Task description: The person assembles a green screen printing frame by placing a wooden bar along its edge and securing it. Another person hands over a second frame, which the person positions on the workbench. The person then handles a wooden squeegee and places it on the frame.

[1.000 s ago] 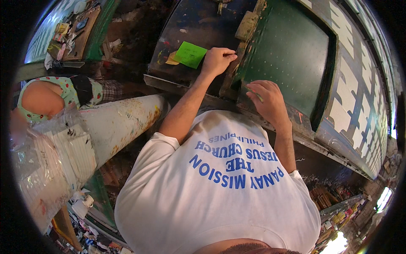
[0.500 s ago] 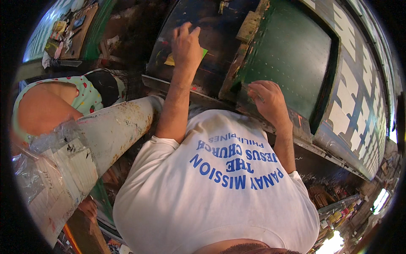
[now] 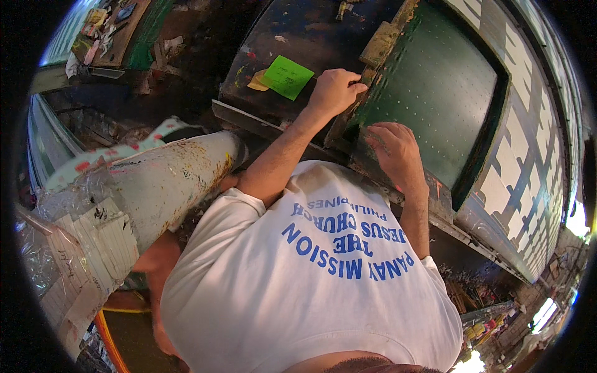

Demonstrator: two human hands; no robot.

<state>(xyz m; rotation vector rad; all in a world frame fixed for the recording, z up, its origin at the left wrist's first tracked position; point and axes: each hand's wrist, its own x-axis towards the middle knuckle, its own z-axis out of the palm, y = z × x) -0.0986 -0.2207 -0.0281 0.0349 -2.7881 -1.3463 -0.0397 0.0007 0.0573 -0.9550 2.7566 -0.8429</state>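
Work at the frame looks under way rather than finished, with both bare hands at its near side; how much is done and how much is left cannot be told. The left hand has its fingers bunched and its thumb and fingertips close together just beside the frame's worn edge; whether it pinches anything is unclear. The right hand curls loosely near the lower corner, fingertips turned under, so its hold cannot be told either. The green panel sits inside the frame, smooth and softly shiny, dotted with pale specks in rows. Left of it, a square of bright green paper lies on the dark board, overlapping a ragged yellowish scrap. The board is scuffed and flecked with paint, while the frame's edge is rough, chipped and crusted. Farther left slants a thick round pipe, greyish white with rusty blotches, where thin paper strips rest amid crinkled clear plastic.
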